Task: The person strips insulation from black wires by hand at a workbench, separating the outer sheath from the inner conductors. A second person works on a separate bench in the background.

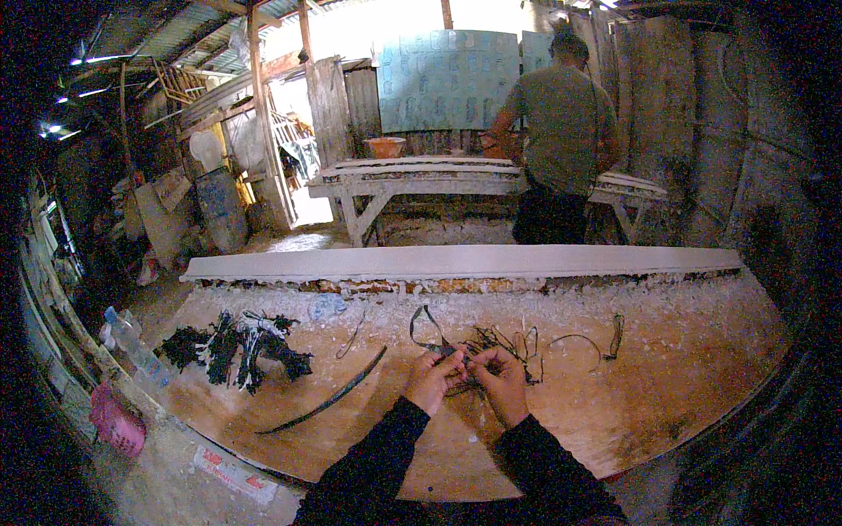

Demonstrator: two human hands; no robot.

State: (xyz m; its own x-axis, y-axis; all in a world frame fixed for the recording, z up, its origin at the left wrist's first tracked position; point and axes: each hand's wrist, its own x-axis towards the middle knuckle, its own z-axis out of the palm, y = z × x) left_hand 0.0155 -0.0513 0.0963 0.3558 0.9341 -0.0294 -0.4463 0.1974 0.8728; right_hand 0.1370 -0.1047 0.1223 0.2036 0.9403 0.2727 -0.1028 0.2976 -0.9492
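Over the middle of the wooden table, my left hand pinches a thin dark strip that rises in a loop beyond the fingers. My right hand is close beside it, thumb and fingers pressed together at the same spot. Whatever the right fingertips grip is too small to make out. Just behind the right hand lies a tangle of thin dark strands. A longer black strip lies curved on the table left of my hands. Farther left are several bundles of short black strips, partly whitened.
A long white plaster-like slab runs along the table's far edge. Thin loops lie at right. A clear plastic bottle and a pink bag are at left. Beyond, a person stands facing a white-topped bench.
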